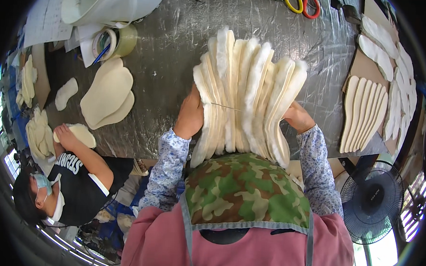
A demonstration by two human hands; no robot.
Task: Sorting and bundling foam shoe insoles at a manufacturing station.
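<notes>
A thick bundle of cream, fleecy insoles (247, 99) stands on edge at the table's front, fanned out at the far end. My left hand (190, 114) presses on its left side, with the fingertips partly hidden behind the insoles. On the opposite side, my right hand (299, 117) grips the bundle, its fingers also partly hidden. Across the left half of the bundle runs a thin dark strand (226, 106); whether it is string or wire, I cannot tell. The near ends of the insoles reach my camouflage apron (248, 191).
More insoles (363, 116) stand in a row at right, beside loose fleecy ones (376, 50). Scissors (304, 5) lie at the far edge. A tape roll (105, 47), a white bucket (104, 4) and flat insoles (108, 92) are left, near a co-worker (78, 174). A fan (372, 202) stands at right.
</notes>
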